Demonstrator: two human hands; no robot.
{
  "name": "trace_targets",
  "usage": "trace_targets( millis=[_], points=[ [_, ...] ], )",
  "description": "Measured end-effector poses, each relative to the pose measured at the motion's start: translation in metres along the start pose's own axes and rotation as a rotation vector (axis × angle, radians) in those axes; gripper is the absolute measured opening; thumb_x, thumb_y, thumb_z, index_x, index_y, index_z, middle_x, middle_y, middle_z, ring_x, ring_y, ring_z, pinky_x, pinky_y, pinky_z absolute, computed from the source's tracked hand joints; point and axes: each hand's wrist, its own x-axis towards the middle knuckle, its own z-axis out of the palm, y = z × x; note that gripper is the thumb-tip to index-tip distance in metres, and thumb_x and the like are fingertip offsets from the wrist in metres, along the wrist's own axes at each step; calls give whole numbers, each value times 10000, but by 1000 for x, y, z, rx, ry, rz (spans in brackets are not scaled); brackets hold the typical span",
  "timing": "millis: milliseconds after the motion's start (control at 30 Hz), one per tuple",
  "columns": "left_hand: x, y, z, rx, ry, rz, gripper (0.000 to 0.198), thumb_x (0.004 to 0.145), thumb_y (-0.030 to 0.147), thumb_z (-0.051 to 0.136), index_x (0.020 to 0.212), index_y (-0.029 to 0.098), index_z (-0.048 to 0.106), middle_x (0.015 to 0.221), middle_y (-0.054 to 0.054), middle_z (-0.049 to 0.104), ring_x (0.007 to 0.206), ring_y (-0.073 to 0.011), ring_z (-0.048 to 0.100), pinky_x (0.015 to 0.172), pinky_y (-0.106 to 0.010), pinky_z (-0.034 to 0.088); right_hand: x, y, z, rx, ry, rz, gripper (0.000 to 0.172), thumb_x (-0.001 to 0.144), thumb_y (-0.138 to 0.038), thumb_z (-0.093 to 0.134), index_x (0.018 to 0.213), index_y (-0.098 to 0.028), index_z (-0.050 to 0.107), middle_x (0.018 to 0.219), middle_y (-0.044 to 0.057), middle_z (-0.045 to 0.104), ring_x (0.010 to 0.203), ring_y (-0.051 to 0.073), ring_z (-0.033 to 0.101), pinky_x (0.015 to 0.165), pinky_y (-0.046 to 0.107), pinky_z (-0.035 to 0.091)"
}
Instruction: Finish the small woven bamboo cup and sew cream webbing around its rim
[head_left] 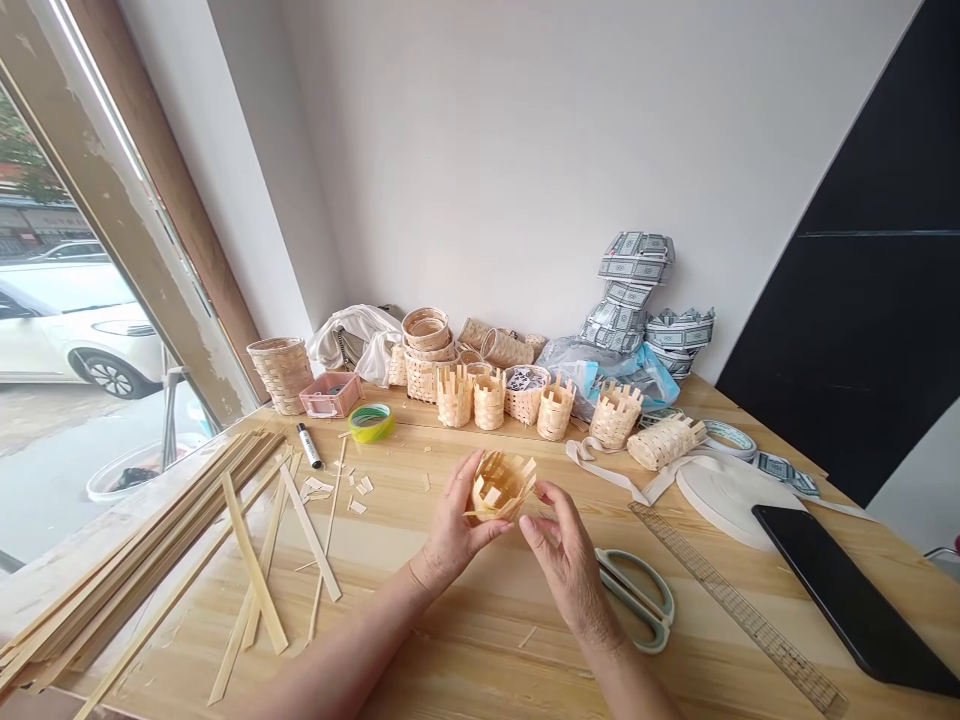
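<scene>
A small woven wood-strip basket [504, 487] is held above the table with its opening tilted toward me, and upright strip ends stand around its rim. My left hand [455, 520] wraps round its left side, thumb along the near edge. On the right side, my right hand [562, 545] has its curled fingers and thumb at the rim strips, thumb and forefinger a little apart. Scissors [651, 600] with pale green handles lie beside my right wrist, their blades hidden. Similar unfinished baskets [489, 400] with upright strip ends stand beyond my hands.
Long wood strips [150, 540] pile up at the left. A marker [308, 447], yellow-green tape [371, 424] and a pink box [330, 394] lie behind. At right are a clear ruler [735, 605], a black phone-like slab [847, 590] and a white ribbon roll [724, 500].
</scene>
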Motion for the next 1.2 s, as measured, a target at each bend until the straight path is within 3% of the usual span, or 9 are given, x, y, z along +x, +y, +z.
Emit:
trace_targets(
  millis=[133, 233, 333, 467, 567, 700, 933, 1067, 1200],
  points=[
    [0, 4, 5, 82, -26, 59, 782, 660, 500, 629, 1315, 233, 297, 1346, -142, 239, 1271, -330, 192, 1006, -471, 278, 1, -3, 3, 288, -132, 109, 510, 771, -406, 554, 1222, -221, 405, 1218, 92, 502, 1131, 244, 456, 850, 352, 470],
    [-1, 8, 5, 29, -97, 21, 651, 740, 417, 588, 1307, 238, 323, 1403, -123, 135, 1296, -310, 144, 1034, -459, 237, 2, -5, 0, 403, -132, 199, 512, 783, -414, 547, 1225, -213, 388, 1191, 92, 535, 1092, 231, 495, 883, 359, 439],
    [-2, 10, 4, -124, -160, -73, 615, 768, 336, 579, 1314, 261, 305, 1365, -117, 268, 1254, -281, 268, 1029, -448, 244, 3, -9, -5, 465, -84, 279, 512, 770, -458, 552, 1200, -215, 417, 1106, 90, 592, 1006, 234, 549, 823, 358, 457],
    [-1, 10, 4, -355, -118, -146, 826, 706, 345, 653, 1356, 303, 146, 1225, -93, 441, 1118, -244, 433, 942, -407, 358, 4, -20, -7, 566, -121, 267, 495, 757, -489, 554, 1178, -247, 456, 1112, 69, 591, 1020, 235, 533, 782, 343, 457],
    [0, 11, 6, -343, -54, -119, 840, 637, 374, 706, 1334, 280, 246, 1205, -95, 444, 1103, -256, 427, 941, -415, 349, 5, -27, -6, 630, -204, 209, 516, 751, -496, 559, 1199, -262, 454, 1163, 59, 559, 1070, 233, 494, 829, 355, 431],
    [1, 8, 4, -371, -112, -168, 702, 582, 423, 729, 1200, 210, 470, 1218, -115, 445, 1135, -296, 395, 975, -431, 309, 6, -30, -8, 661, -205, 234, 509, 754, -497, 551, 1197, -259, 472, 1201, 56, 533, 1094, 243, 473, 879, 384, 400],
    [1, 11, -2, -467, -236, -341, 681, 654, 315, 698, 1255, 235, 388, 1209, -90, 491, 1071, -258, 469, 901, -386, 393, 7, -35, -16, 568, -261, 240, 478, 792, -520, 482, 1191, -258, 488, 1224, 57, 517, 1084, 234, 490, 868, 376, 416],
    [0, 13, -2, -406, -209, -388, 683, 638, 301, 710, 1246, 211, 413, 1238, -98, 475, 1133, -287, 422, 947, -412, 353, 7, -34, -11, 434, -261, 205, 541, 768, -560, 485, 1204, -241, 468, 1211, 54, 527, 1090, 229, 490, 827, 332, 448],
    [0, 16, -1, -544, -175, -451, 732, 678, 313, 677, 1311, 254, 312, 1264, -90, 442, 1106, -269, 457, 911, -392, 400, 6, -18, -9, 449, -210, 195, 572, 772, -532, 501, 1247, -226, 416, 1240, 81, 500, 1068, 249, 505, 835, 372, 445]
  ],
)
